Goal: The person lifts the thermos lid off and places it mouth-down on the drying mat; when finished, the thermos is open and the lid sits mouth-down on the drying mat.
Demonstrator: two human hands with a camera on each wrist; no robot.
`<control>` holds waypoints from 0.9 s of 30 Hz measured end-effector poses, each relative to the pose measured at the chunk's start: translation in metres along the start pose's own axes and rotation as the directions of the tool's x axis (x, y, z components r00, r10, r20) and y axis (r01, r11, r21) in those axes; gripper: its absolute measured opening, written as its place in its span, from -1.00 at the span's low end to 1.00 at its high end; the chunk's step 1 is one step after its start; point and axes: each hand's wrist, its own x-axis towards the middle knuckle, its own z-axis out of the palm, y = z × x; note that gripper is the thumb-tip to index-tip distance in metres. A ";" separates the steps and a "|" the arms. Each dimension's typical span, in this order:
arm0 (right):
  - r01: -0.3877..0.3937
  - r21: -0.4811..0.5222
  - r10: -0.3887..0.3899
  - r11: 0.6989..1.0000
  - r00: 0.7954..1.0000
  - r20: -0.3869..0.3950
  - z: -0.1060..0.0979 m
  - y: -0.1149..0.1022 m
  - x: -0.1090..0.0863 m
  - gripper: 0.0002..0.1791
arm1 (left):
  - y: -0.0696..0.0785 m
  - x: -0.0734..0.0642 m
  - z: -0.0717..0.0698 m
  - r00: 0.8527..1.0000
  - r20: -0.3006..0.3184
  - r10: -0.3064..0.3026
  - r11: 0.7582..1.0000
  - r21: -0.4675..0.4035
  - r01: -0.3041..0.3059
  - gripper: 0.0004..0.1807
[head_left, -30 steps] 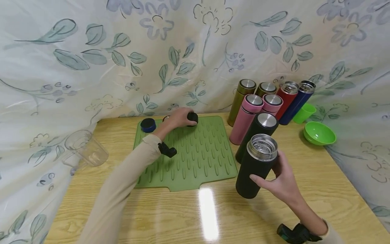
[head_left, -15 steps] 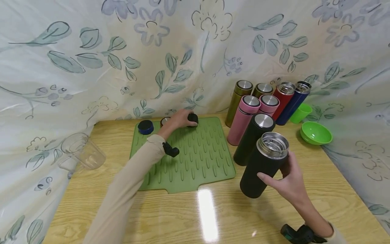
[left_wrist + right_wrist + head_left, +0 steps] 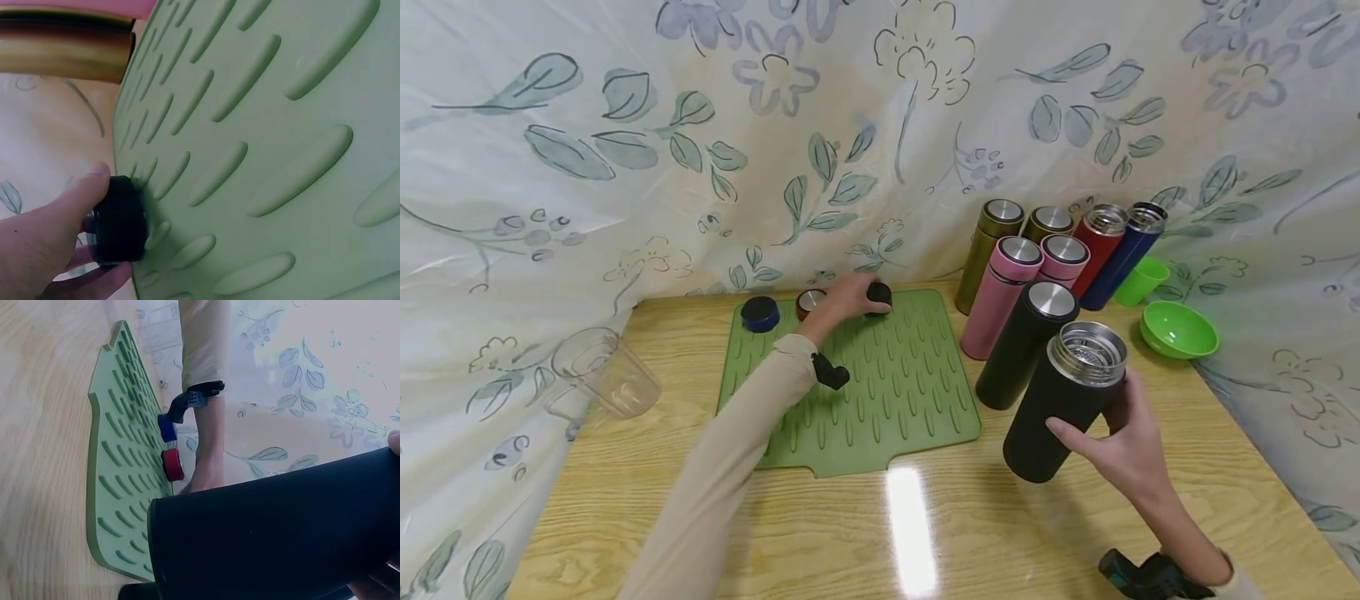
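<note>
left grip [image 3: 848,297] pinches the black lid [image 3: 119,220] by its sides near the far edge of the green mat [image 3: 880,392]; right grip [image 3: 1126,454] curls round the side of the steel-mouthed black bottle [image 3: 1056,417], mouth up.

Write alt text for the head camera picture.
The right hand holds an uncapped black bottle; the left hand grips a black lid at a green mat. A red lid and blue lid lie on it; more bottles stand at right.
</note>
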 end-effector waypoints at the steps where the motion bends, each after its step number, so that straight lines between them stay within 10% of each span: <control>1: -0.001 0.013 0.001 1.000 1.000 -0.002 -0.001 0.000 0.001 0.04 | 0.000 0.000 0.001 1.000 -0.002 -0.003 1.000 -0.006 0.003 -0.35; 27: -0.115 0.004 0.114 0.993 0.979 -0.170 -0.022 0.008 0.013 -0.04 | 0.005 0.002 0.013 0.998 0.002 -0.063 0.997 -0.037 0.063 -0.35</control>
